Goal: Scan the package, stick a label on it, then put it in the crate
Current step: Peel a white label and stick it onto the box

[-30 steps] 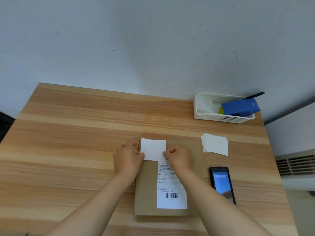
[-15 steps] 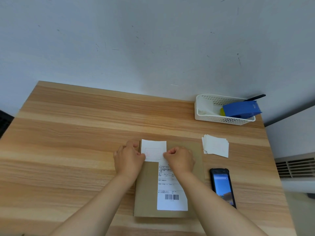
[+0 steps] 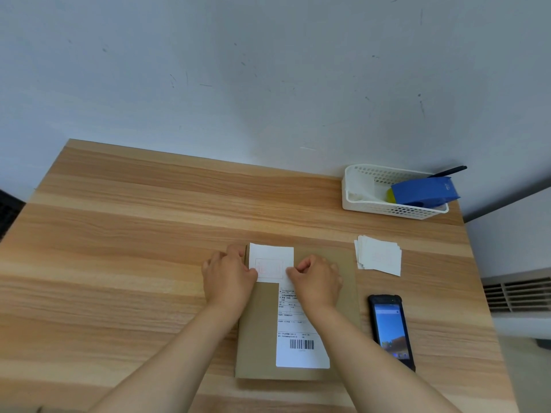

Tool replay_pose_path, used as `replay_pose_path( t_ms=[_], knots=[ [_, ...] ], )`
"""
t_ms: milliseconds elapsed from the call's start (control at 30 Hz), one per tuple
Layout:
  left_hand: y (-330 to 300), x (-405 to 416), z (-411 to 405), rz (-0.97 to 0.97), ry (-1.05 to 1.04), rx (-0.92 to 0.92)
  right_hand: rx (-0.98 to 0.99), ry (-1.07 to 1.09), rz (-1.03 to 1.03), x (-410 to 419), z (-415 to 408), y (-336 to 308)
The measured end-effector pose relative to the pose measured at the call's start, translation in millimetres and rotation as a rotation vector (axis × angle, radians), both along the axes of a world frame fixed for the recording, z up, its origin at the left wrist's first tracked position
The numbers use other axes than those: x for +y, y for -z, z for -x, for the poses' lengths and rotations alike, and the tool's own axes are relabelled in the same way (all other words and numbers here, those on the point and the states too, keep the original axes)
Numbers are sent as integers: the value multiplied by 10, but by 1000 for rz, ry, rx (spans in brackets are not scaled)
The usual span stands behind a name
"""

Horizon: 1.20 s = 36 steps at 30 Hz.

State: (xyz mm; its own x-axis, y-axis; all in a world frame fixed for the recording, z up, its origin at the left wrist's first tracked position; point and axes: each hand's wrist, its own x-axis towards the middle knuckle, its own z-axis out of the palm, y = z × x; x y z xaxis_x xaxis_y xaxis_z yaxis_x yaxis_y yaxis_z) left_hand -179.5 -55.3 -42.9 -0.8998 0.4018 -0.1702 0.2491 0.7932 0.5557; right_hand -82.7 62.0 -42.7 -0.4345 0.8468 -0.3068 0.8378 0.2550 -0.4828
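A flat brown cardboard package (image 3: 256, 338) lies on the wooden table (image 3: 119, 234), with a white shipping sheet and barcode (image 3: 301, 344) on its top. A small white label (image 3: 270, 260) with a faint red print sits over the package's far left corner. My left hand (image 3: 228, 274) pinches the label's left edge. My right hand (image 3: 316, 278) pinches its lower right corner. No crate is in view.
A black handheld scanner (image 3: 390, 329) with a lit screen lies right of the package. A stack of white labels (image 3: 378, 256) sits beyond it. A white mesh basket (image 3: 369, 201) at the back right holds a blue tape dispenser (image 3: 423, 190) and a pen.
Both hands have stayed on the label at the package's far end. Only the view has shifted slightly.
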Motion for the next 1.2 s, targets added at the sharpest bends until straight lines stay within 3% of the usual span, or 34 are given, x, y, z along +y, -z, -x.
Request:
replay_pose_path(
  t_ms=[167,367,533,833,967,1100,1200],
  knots=[
    [42,-19,-36,34,52,77,56,-44,-66,-38,-74,49],
    [67,-67,-98,35,-52,66,33,-34,-156,-141,-99,92],
    [149,-15,-167,6,-19,-18,-63,-96,-171,-194,-33,96],
    [262,-100,-124,-182,-129,-268,142,-187,-43,-2,-208,119],
    [293,-125,-185,-285,-164,-315,77,-202,-127,-71,-191,118],
    [314,-114,-177,-221,-126,-216,-39,-607,-400,-241,-218,181],
    [309,-124,-160,-160,-58,-139,-93,-870,-464,-281,-269,273]
  ],
)
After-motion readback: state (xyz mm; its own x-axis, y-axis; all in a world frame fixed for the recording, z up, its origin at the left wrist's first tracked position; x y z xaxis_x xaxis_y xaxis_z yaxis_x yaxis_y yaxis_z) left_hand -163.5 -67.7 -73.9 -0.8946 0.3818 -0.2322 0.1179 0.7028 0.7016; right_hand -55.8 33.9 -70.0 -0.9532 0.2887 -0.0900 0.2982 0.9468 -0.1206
